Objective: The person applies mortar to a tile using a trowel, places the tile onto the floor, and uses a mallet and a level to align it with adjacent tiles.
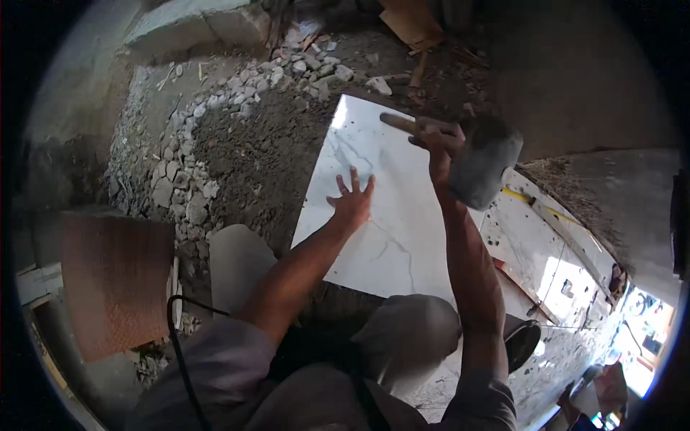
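Observation:
A large white tile [392, 208] with grey veins lies in front of me on the dark, damp mortar bed. On its left half my left hand [352, 206] rests palm down, fingers spread. My right hand [440, 138] is wrapped round the wooden handle of a mallet [487, 165], raised above the tile's right side. The thick dark-grey head is on the right of my hand, and the handle's end [394, 122] sticks out to the left. My knee [410, 330] is at the tile's near edge.
Mixed mortar [244, 154] and broken stones [194, 194] spread to the left and far side. White veined tiles [517, 237] are at the right, with a yellow strip [517, 194] across them. A reddish-brown panel [118, 280] stands at left; a concrete block [201, 29] lies far off.

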A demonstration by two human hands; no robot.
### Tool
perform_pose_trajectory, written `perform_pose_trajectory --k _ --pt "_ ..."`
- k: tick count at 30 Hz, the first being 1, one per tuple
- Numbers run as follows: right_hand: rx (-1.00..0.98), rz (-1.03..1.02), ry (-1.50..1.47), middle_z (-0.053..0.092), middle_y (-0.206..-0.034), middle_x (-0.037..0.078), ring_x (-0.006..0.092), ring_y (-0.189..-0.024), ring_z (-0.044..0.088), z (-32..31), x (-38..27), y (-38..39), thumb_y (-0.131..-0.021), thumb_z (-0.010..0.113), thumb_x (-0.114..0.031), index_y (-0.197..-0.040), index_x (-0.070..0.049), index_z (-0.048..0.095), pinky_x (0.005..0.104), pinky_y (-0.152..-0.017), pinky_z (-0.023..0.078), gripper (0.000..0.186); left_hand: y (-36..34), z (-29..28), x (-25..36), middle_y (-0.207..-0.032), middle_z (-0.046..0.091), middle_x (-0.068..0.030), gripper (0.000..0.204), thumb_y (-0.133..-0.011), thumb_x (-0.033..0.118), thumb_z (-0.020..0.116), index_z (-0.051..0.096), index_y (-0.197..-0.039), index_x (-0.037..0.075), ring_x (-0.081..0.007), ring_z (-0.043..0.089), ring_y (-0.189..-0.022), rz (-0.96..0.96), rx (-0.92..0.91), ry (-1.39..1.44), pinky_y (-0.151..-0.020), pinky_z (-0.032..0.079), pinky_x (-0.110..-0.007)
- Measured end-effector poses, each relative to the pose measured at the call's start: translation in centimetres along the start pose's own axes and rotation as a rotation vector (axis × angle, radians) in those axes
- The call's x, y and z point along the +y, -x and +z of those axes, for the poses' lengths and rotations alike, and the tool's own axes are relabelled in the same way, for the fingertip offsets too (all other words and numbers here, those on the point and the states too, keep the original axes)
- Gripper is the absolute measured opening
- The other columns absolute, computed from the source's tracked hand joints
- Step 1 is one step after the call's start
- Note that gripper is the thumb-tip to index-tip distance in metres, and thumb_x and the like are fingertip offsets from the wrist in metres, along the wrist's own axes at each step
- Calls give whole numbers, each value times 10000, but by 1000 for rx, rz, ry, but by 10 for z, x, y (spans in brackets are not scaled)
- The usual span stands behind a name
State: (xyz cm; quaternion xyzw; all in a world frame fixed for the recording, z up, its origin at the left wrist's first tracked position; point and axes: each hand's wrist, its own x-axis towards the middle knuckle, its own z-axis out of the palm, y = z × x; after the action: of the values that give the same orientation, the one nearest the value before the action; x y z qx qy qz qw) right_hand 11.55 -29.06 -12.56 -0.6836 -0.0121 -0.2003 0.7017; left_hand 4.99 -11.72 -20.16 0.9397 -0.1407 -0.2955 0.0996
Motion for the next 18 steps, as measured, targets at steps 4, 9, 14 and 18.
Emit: perform_pose_trajectory --k 4,9,14,18 --pt "-192 245 299 636 -811 109 144 -726 635 3 10 -10 -850 660 -173 -882 18 635 274 -599 557 196 -2 1 4 -1507 -18 -271 1066 -652 365 815 138 -1467 254 -605 116 -1304 47 6 26 -793 339 -793" --pt "-134 -182 136 647 -738 87 154 -737 642 34 -57 -35 -863 658 -190 -832 4 644 265 -601 525 198 0 20 -6 -1499 35 -290 997 -669 343 794 200 -1462 232 -609 151 -1292 63 107 9 -755 360 -789" --pt "18 -13 244 638 -879 120 192 -755 648 70 -45 -23 -875 637 -181 -947 16 598 329 -634 573 214 -12 18 -20 -1495 66 -295 693 -828 247 584 274 -1447 211 -604 196 -1278 44 196 32 -729 337 -805" --pt "110 178 274 628 -909 146 222 -771 653 55 5 8 -855 640 -137 -953 40 587 347 -639 597 209 -2 27 2 -1499 67 -290 611 -880 216 500 275 -1448 201 -602 209 -1277 111 158 80 -731 326 -809"
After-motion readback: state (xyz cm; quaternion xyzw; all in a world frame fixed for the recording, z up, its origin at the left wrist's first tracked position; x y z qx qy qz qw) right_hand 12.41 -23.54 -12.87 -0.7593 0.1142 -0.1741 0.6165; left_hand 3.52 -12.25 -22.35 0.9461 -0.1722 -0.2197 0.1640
